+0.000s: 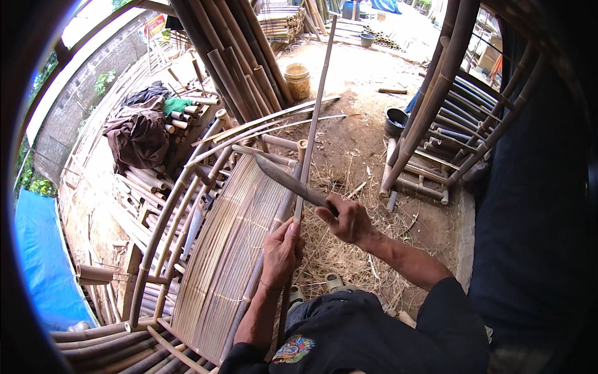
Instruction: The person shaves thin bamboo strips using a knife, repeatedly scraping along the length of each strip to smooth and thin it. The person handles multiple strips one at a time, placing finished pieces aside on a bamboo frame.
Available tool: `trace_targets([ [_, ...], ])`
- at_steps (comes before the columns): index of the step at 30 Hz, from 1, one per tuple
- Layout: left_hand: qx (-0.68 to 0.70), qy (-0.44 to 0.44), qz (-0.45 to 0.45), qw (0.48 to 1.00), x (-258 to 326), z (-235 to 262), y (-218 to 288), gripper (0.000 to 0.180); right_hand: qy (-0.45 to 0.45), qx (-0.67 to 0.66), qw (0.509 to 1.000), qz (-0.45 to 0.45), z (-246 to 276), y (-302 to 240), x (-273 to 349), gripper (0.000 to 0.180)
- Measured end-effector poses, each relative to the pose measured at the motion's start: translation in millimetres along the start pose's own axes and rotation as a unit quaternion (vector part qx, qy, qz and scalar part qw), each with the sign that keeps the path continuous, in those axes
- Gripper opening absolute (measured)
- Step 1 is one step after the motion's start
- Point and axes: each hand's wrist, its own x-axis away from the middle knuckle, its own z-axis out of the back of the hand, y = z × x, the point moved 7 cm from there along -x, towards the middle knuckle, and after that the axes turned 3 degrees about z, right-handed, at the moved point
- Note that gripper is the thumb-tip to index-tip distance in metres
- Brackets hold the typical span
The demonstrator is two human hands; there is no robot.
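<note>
Two hands work near the lower middle of the frame: the left hand [281,249] is wrapped around a long thin bamboo strip [314,112], fingers pressed together in a full grip on its lower part, while the right hand [349,218] has its fingers curled tight around the handle of a long knife [288,181]. The strip rises from the lap almost straight up toward the upper middle of the frame, and the blade lies across it just above the left hand, its tip pointing toward the upper left. By the look of it, the step in hand is shaving or trimming the strip; the next stroke would call for a steady left grip and the edge drawn along the strip away from the fingers below it. Just left of the hands lies a curved panel of fine woven slats [227,249] set in a bent bamboo frame [163,221]. Dry shavings [336,255] litter the dirt right of the panel. Farther off, at centre right, stands a bamboo chair frame [448,124], with a dark bucket [395,120] beside it. Thick bamboo poles [233,56] lean at upper centre, a yellowish bucket [298,80] stands near them, and a brown cloth [137,137] is draped over stacked cut pieces at upper left.
</note>
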Motion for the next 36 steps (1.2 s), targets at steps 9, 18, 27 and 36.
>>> trace_targets([
  [9, -0.016, 0.005, -0.013, 1.000, 23.6, 6.3, -10.9, 0.033, 0.039, 0.046, 0.995, 0.076, 23.5, -6.9, -12.5, 0.058],
  [18, -0.032, -0.006, 0.004, 0.999, 64.8, 19.6, -36.0, 0.040, 0.107, 0.188, 0.976, 0.013, 72.0, 55.7, -48.2, 0.058],
  [27, -0.059, 0.003, 0.041, 0.997, 121.9, 69.8, -75.1, 0.035, 0.112, 0.170, 0.979, -0.021, 90.3, 82.7, -43.5, 0.063],
  [36, -0.064, -0.004, 0.055, 0.996, 138.9, 78.5, -88.2, 0.038, 0.130, 0.185, 0.974, 0.020, 96.8, 83.2, -52.0, 0.060],
])
